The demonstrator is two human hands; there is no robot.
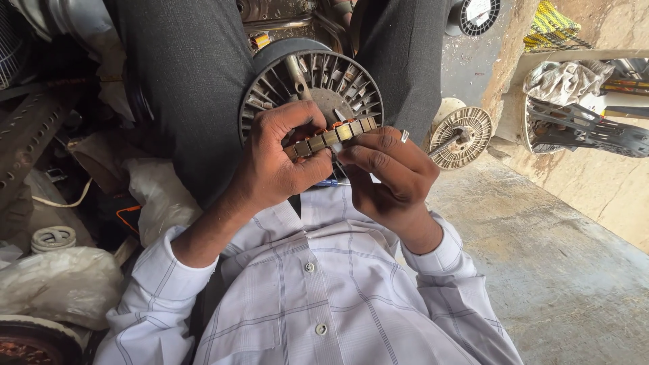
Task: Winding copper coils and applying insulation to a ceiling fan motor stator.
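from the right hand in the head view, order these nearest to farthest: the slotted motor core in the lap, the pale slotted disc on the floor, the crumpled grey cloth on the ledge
From the right hand:
1. Slotted motor core, just above it, between the knees.
2. Pale slotted disc, on the floor to its right.
3. Crumpled grey cloth, far upper right on the ledge.

**Packaging and labels in view**

No screens, no signs. Packaging only, all near left by the sleeve: one white plastic bag (159,192) crumpled beside the dark trouser leg, one greyish-white plastic bag (57,284) bulging lower down near the left edge. Far right top: round white label disc (478,11) inside a black ribbed ring, print too small to tell
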